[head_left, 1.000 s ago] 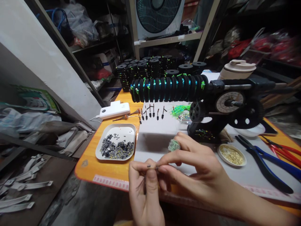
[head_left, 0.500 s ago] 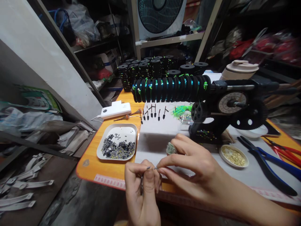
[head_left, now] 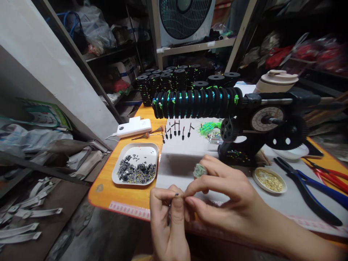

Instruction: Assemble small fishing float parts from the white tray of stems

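My left hand (head_left: pixel 170 221) is closed, with thumb and forefinger pinching a tiny dark piece (head_left: pixel 176 194) whose kind is too small to make out. The thumb and forefinger of my right hand (head_left: pixel 225 194) meet right beside it, closed on something hidden between the tips. A rough grey-green lump (head_left: pixel 199 171) is tucked at the bent fingers of my right hand. To the left stands a white tray (head_left: pixel 116 174) of small black, grey and yellow cylindrical parts (head_left: pixel 138 172). Both hands are above the table's front edge.
A black winding device (head_left: pixel 239 145) carries a row of black spools (head_left: pixel 195 103). At right lie blue-handled pliers (head_left: pixel 312 192), red-handled pliers (head_left: pixel 331 177) and a dish of gold bits (head_left: pixel 269 180). A white power bank (head_left: pixel 134 127), green strands (head_left: pixel 210 127) and a cup (head_left: pixel 277 79) sit farther back.
Both hands have shifted slightly; the left moved a little to the right and the fingertips of the two hands are closer together. The dark piece shows less between them.
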